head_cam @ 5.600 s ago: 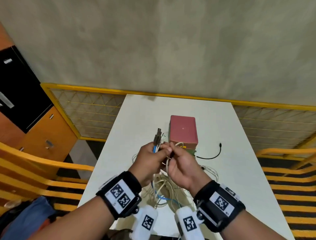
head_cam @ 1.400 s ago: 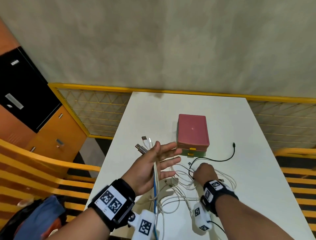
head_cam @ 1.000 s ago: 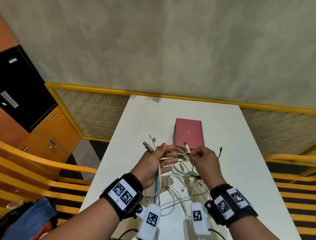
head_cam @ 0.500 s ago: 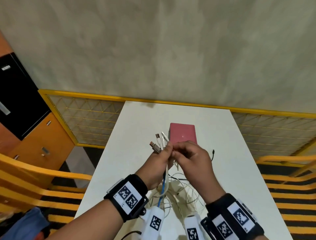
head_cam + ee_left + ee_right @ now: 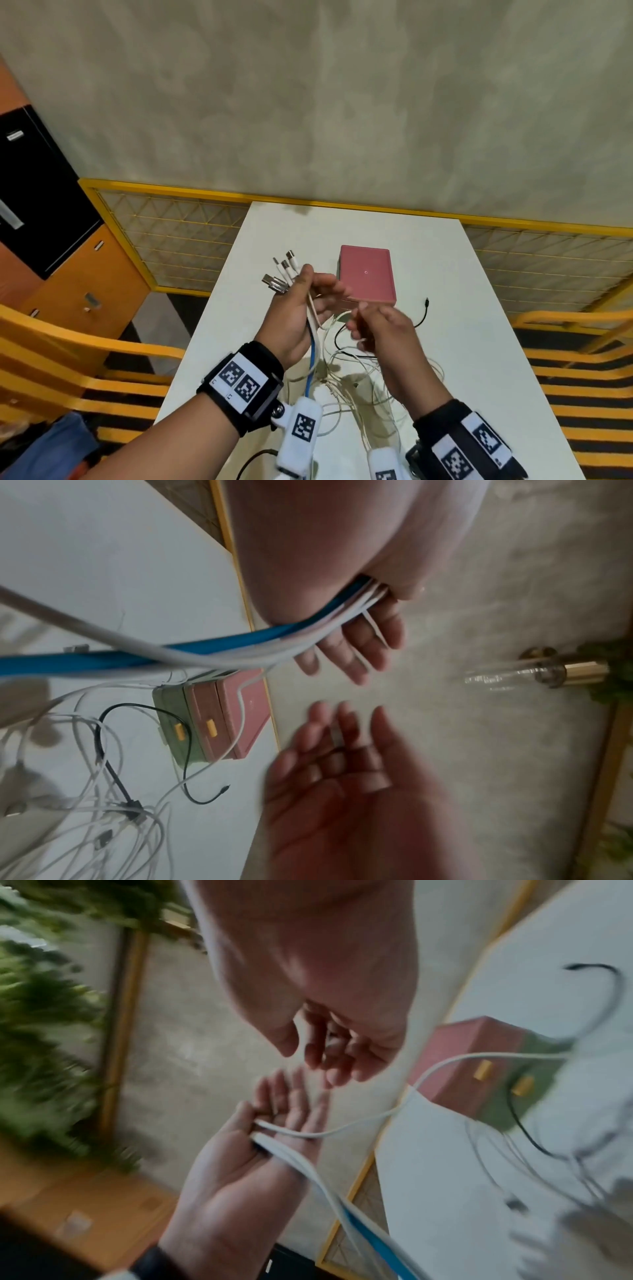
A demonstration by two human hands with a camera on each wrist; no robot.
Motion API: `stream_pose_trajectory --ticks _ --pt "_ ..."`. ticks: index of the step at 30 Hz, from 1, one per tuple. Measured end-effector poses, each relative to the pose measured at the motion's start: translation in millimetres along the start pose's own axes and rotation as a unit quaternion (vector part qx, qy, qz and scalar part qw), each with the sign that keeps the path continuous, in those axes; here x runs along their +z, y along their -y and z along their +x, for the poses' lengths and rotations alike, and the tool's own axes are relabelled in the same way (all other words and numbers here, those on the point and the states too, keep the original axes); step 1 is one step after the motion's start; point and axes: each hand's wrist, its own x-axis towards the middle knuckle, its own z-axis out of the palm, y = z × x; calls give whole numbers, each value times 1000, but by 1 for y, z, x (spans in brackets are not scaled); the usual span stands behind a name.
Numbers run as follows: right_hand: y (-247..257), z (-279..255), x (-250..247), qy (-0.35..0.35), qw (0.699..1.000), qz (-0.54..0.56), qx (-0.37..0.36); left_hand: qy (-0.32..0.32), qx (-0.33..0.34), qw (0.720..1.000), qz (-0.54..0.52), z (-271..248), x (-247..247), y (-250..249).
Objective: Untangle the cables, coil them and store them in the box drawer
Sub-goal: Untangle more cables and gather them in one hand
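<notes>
Gripping, seemingly, smooth round cables (image 5: 310,337)

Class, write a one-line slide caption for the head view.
Left hand pinches gathered cable ends above the tangle.

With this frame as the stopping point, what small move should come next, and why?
Probably the right hand, now holding nothing, goes down to pick another plug end out of the tangle of white cables on the table. The left hand already pinches several plug ends; the black cable lies loose.
</notes>
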Motion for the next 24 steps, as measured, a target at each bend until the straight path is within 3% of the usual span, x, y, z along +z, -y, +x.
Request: stream_pose_trajectory --ticks 2,4,7,10,13,17,19,22,24 --pt "-17 4 5 65 983 51 161 -16 -1 999 -34 -3 0 -6" --pt "-29 6 15 136 953 117 243 -9 -14 999 -34 -8 0 -6" --pt "-23 16 26 150 915 279 251 34 -74 997 -3 -19 -7 0" --pt "-3 37 19 87 913 328 228 26 -170 978 122 -39 -33 18" --pt "6 54 5 35 918 317 235 23 -267 939 215 -70 -66 38" --pt "0 59 -4 0 920 301 251 107 -353 867 334 -99 -85 37" --pt "-10 54 -2 1 928 283 243 120 -324 875 340 -100 -80 27" --pt "-27 44 5 29 939 254 232 48 -176 951 248 -79 -57 16" --pt "-34 38 10 64 941 246 225 -13 -68 971 227 -57 -37 8"
